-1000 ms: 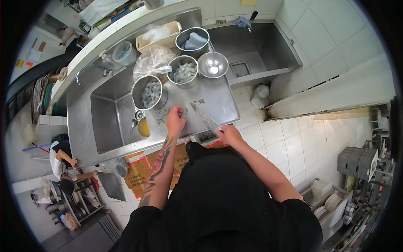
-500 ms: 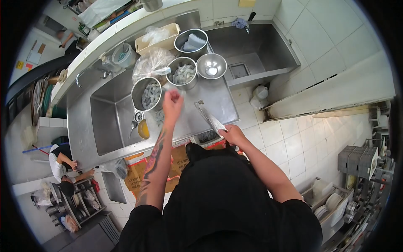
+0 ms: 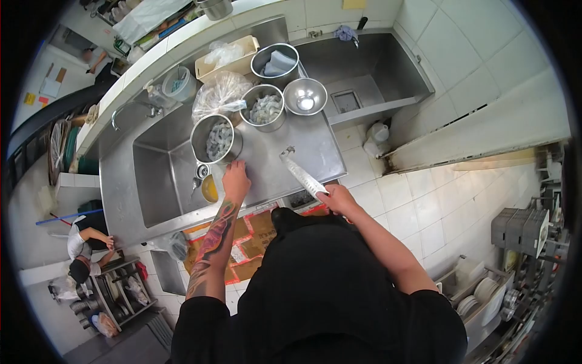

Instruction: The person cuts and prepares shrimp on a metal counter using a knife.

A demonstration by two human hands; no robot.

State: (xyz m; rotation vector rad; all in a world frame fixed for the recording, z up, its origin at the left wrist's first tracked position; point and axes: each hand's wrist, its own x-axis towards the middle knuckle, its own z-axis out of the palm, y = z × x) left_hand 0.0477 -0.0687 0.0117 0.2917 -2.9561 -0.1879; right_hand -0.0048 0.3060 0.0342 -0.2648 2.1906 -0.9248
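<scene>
My right hand (image 3: 337, 199) is closed round the handle of a knife (image 3: 304, 178) with dimples along its blade. The blade slants away over the steel counter (image 3: 315, 145), and small dark scraps (image 3: 290, 150) lie at its tip. My left hand (image 3: 236, 181) is down at the counter beside a pot (image 3: 195, 141) of peeled shrimp (image 3: 219, 141). Its fingers are drawn together, and what they hold, if anything, is hidden. Farther back stands a second pot (image 3: 280, 119) holding more grey shrimp (image 3: 265, 108).
An empty steel bowl (image 3: 305, 96), a pot with a pale block (image 3: 276, 62) and a clear plastic bag (image 3: 220, 94) stand behind. A sink (image 3: 159, 176) lies left, with a yellow-filled bowl (image 3: 209, 188) near it. Another person (image 3: 91, 239) is at the far left.
My left hand has come down and toward me, from above the counter beside the pots to the spot where shrimp lay. The knife has hardly moved.
</scene>
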